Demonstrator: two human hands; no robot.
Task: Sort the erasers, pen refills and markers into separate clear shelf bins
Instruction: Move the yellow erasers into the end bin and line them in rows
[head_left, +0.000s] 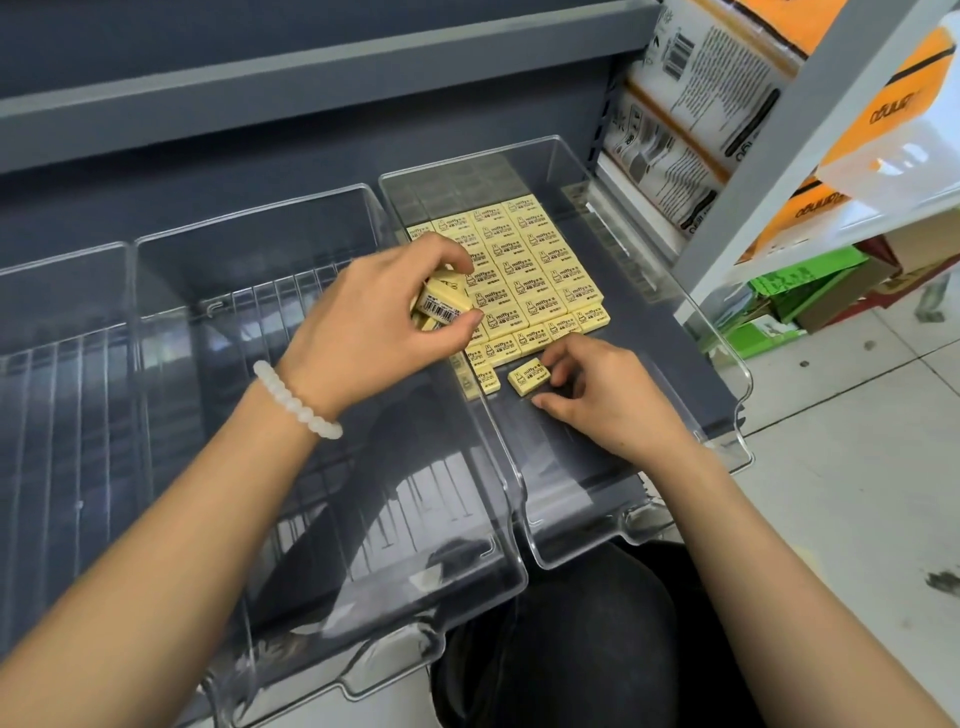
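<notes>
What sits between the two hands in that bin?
In the head view, yellow erasers in rows, lying flat in the clear bin, fill the gap between the left hand and right hand.

Erasers (524, 270) in right bin (670, 332), rear half

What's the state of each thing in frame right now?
left hand: grips a small stack of erasers above the right bin.
right hand: fingers touch a single eraser lying flat on the right bin's floor.
eraser rows: laid flat, label up, packed in a grid in the right bin.
middle bin: holds no stock.
left bin: nothing visible inside.
</notes>
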